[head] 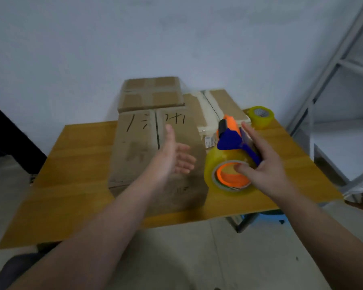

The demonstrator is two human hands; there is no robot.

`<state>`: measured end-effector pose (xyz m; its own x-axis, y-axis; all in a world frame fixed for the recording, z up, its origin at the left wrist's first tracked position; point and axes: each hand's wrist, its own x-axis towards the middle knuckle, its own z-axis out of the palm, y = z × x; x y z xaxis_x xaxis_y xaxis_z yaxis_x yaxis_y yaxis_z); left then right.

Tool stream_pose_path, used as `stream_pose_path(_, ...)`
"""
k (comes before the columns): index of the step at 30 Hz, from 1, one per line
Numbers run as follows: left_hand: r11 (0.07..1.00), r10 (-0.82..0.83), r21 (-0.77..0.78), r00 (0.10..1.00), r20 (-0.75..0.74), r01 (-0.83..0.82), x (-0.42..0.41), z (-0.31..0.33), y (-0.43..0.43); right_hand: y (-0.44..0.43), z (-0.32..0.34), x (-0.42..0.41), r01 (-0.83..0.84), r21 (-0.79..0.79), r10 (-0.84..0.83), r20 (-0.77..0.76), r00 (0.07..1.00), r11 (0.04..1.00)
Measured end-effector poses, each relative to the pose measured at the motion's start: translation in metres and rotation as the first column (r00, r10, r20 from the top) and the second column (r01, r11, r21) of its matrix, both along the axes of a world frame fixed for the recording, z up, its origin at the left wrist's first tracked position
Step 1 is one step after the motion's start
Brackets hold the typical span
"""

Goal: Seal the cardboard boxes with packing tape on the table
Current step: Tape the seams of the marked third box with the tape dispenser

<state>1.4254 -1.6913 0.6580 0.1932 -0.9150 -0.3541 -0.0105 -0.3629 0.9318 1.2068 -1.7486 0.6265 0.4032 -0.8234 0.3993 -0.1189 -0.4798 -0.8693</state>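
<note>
A large cardboard box (134,151) with black marks on its closed top flaps stands at the middle of the wooden table (78,164). My left hand (174,152) hovers over the box's right side, fingers relaxed and spread, holding nothing. My right hand (264,164) grips a tape dispenser (231,141) with an orange and blue frame and a yellowish tape roll; the thumb sits in the roll's core. The dispenser is just right of the box, above the table.
A smaller taped box (151,95) lies behind the big one. To its right a flat box (224,103) carries a pale tape strip. A spare yellowish tape roll (261,116) sits at the table's far right corner. A grey metal rack (340,59) stands to the right.
</note>
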Motion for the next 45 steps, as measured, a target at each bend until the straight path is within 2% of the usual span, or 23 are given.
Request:
stream_pose_path(2,0.999,-0.030,-0.012,0.992,-0.120,0.029,0.012,0.020,0.009,0.011,0.012,0.020,-0.067,-0.143,0.047,-0.138,0.989,0.987)
stream_pose_path(4,0.998,-0.060,-0.044,0.993,-0.105,0.055,0.029,0.032,0.022,0.018,0.018,0.039,-0.109,-0.241,0.036,-0.289,0.957,0.965)
stream_pose_path(11,0.989,0.020,-0.147,0.996,0.089,-0.007,0.088,0.029,0.061,0.039,0.021,0.086,-0.220,-0.363,0.037,-0.449,0.893,0.906)
stream_pose_path(13,0.984,0.055,-0.177,0.977,0.208,-0.017,0.097,0.029,0.068,0.043,0.025,0.096,-0.241,-0.373,0.022,-0.505,0.863,0.896)
stream_pose_path(16,0.982,0.094,-0.188,0.917,0.387,-0.022,0.106,0.025,0.077,0.047,0.031,0.114,-0.313,-0.407,-0.045,-0.667,0.744,0.858)
stream_pose_path(20,0.986,0.156,-0.108,0.928,0.337,-0.126,0.137,0.010,0.099,0.042,0.036,0.103,-0.383,-0.324,-0.040,-0.806,0.591,0.865)
stream_pose_path(23,0.976,0.216,-0.060,0.917,0.336,-0.208,0.161,-0.011,0.117,0.037,0.038,0.087,-0.402,-0.367,-0.192,-0.891,0.412,0.839)
stream_pose_path(25,0.964,0.246,0.002,0.900,0.360,-0.264,0.162,-0.027,0.122,0.041,0.040,0.096,-0.460,-0.435,-0.305,-0.893,0.332,0.774)
stream_pose_path(27,0.944,0.303,-0.008,0.858,0.415,-0.330,0.163,-0.043,0.121,0.048,0.042,0.115,-0.503,-0.487,-0.377,-0.873,0.310,0.714)
stream_pose_path(29,0.937,0.320,-0.061,0.776,0.543,-0.343,0.165,-0.055,0.122,0.054,0.046,0.132,-0.535,-0.510,-0.414,-0.860,0.298,0.674)
stream_pose_path(32,0.923,0.336,-0.076,0.695,0.636,-0.376,0.165,-0.070,0.119,0.059,0.049,0.151,-0.561,-0.507,-0.446,-0.858,0.255,0.654)
stream_pose_path(39,0.881,0.423,-0.076,0.706,0.568,-0.467,0.168,-0.089,0.117,0.062,0.045,0.169,-0.595,-0.454,-0.445,-0.878,0.175,0.663)
stream_pose_path(45,0.863,0.461,-0.103,0.689,0.559,-0.494,0.168,-0.095,0.112,0.063,0.042,0.174,-0.589,-0.425,-0.417,-0.895,0.159,0.688)
